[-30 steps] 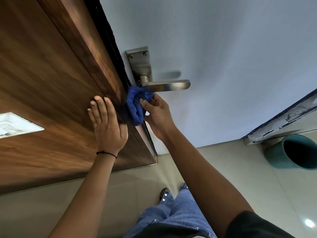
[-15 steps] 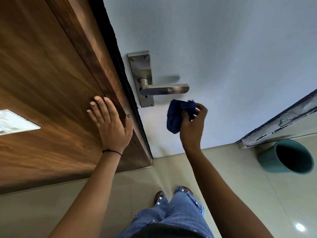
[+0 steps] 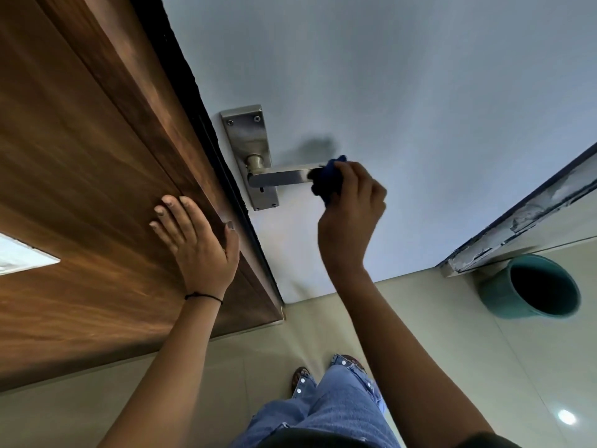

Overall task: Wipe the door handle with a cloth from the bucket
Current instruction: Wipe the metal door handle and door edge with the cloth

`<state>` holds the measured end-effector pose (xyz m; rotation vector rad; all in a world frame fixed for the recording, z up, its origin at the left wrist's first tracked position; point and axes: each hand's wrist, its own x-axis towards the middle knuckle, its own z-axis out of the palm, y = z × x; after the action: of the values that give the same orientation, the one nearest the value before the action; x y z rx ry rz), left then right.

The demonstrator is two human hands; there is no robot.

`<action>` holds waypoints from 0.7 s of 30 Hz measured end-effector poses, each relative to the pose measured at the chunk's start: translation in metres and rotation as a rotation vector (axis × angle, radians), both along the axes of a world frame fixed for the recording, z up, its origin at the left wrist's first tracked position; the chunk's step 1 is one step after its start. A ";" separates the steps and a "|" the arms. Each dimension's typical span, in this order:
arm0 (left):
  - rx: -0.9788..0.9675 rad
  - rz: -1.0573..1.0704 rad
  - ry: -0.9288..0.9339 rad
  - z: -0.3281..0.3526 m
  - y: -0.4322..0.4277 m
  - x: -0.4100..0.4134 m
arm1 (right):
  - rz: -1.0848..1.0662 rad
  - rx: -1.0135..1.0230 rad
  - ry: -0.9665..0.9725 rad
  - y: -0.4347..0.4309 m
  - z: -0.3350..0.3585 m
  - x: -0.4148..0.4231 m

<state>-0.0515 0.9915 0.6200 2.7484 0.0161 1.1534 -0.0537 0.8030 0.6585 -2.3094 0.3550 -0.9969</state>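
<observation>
A brushed-metal door handle [image 3: 280,177] sticks out from its backplate [image 3: 248,137] on the pale door. My right hand [image 3: 350,205] holds a bunched dark blue cloth [image 3: 327,178] pressed around the free end of the lever. Most of the cloth is hidden under my fingers. My left hand [image 3: 193,239] lies flat, fingers spread, on the brown wooden panel [image 3: 90,176] beside the door's edge. The teal bucket [image 3: 533,287] stands on the floor at the right, its inside dark.
The pale door [image 3: 403,92] fills the upper middle. A chipped door frame strip [image 3: 523,218] runs diagonally above the bucket. Beige floor tiles [image 3: 436,318] lie below, with my jeans and sandalled feet [image 3: 323,402] at the bottom.
My right hand has carried the cloth from the lever's base, down and away below the handle, then up onto the lever's free end. The left hand has stayed on the wooden panel.
</observation>
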 end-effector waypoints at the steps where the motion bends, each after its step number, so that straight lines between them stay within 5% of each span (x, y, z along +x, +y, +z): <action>1: 0.001 0.001 -0.002 0.000 -0.001 0.001 | -0.008 -0.009 0.007 -0.005 0.001 0.001; 7: 0.006 0.000 -0.014 -0.003 -0.001 0.003 | 0.299 -0.141 0.068 0.025 0.019 -0.001; 12: 0.023 -0.007 -0.024 -0.005 0.001 0.004 | 0.250 -0.121 0.102 0.000 0.024 0.002; 16: 0.020 -0.008 -0.037 -0.006 0.002 0.005 | 0.177 0.306 0.213 -0.031 0.010 0.009; 21: 0.015 -0.014 -0.057 -0.008 0.002 0.007 | 0.338 0.802 0.264 -0.025 0.010 0.002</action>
<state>-0.0447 0.9934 0.6120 2.7233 -0.0193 1.2320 -0.0522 0.7785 0.6681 -1.6717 0.3670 -0.2865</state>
